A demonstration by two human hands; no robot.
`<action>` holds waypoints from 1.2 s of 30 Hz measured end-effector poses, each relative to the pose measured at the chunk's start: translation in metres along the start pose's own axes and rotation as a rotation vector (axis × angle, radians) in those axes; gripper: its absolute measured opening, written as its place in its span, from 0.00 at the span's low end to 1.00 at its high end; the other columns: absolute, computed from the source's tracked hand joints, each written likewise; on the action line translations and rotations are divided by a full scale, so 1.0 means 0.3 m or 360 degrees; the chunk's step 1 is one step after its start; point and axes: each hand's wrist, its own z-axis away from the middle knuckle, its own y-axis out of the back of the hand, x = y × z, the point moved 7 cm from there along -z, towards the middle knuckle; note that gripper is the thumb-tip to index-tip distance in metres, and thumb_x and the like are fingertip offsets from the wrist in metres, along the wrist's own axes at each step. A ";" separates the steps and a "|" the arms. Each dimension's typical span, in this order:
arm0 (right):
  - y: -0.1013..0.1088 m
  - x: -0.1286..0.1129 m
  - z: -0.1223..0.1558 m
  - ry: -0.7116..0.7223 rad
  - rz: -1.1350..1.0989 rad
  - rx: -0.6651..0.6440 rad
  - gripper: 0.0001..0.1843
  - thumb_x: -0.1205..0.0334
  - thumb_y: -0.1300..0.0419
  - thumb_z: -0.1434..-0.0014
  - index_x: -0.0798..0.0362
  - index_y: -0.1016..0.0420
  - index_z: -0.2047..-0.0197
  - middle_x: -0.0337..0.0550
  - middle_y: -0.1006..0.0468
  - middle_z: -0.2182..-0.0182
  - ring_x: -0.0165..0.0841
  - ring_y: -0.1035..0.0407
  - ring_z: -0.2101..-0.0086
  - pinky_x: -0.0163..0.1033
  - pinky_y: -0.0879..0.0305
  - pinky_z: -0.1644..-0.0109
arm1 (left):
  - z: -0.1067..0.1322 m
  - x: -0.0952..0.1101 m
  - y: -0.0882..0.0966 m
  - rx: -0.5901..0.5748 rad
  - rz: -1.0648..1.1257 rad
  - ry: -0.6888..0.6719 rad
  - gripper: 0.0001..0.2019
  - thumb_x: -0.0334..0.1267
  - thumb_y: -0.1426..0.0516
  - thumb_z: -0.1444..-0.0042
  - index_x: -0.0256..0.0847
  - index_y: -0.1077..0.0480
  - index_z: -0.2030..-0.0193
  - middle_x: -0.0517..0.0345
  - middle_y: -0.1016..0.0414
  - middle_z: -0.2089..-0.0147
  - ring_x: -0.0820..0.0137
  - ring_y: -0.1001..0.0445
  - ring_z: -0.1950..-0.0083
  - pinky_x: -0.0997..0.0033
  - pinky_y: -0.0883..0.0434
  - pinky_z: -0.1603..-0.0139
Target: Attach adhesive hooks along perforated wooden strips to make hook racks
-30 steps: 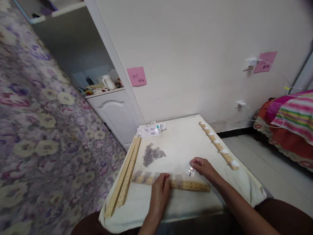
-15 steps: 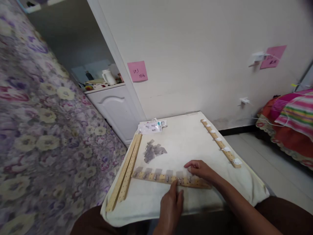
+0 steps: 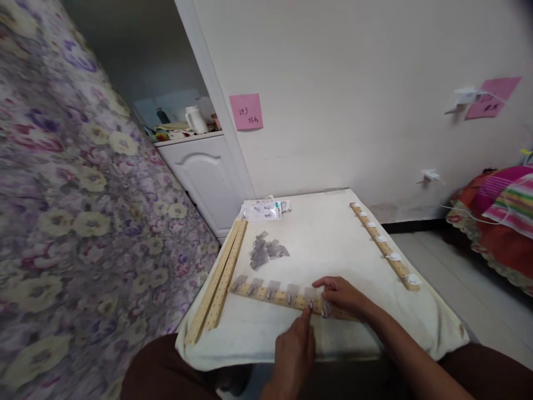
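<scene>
A wooden strip with rows of holes [image 3: 272,294] lies across the near part of the cloth-covered table [image 3: 333,244], with several clear stick-on hooks along it. My right hand [image 3: 343,294] rests on the strip's right part, its fingers curled and pressing a clear hook [image 3: 325,309] onto the wood. My left hand [image 3: 293,350] reaches from below with its fingers stretched forward; the fingertips touch the strip just left of that hook and hold nothing. A small pile of loose clear hooks [image 3: 266,253] lies behind the strip.
Two more holed strips [image 3: 220,278] lie side by side along the table's left edge. A strip with white hooks [image 3: 385,247] runs along the right edge. Hook packets [image 3: 264,210] sit at the back. A flowered cloth [image 3: 83,194] hangs at the left, with bedding [image 3: 499,216] at the right.
My right hand has brought the clear hook down from above the strip onto its right part. My left hand slid right along the strip and drew back toward me.
</scene>
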 end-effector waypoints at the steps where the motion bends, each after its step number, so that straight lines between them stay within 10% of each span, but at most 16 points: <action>1: 0.000 0.005 -0.003 -0.0004 0.0014 0.0006 0.25 0.69 0.46 0.56 0.56 0.26 0.53 0.36 0.27 0.76 0.29 0.36 0.75 0.33 0.43 0.71 | 0.000 -0.002 -0.002 -0.0008 -0.0005 0.0012 0.24 0.39 0.56 0.39 0.43 0.45 0.36 0.51 0.29 0.43 0.63 0.28 0.46 0.66 0.33 0.45; 36: 0.009 0.011 0.014 0.0065 0.0241 0.0030 0.18 0.67 0.46 0.55 0.56 0.25 0.59 0.36 0.30 0.77 0.30 0.38 0.75 0.34 0.45 0.71 | -0.012 -0.003 -0.014 -0.0078 -0.0147 0.0006 0.24 0.36 0.57 0.40 0.41 0.43 0.37 0.49 0.28 0.45 0.59 0.26 0.49 0.59 0.30 0.48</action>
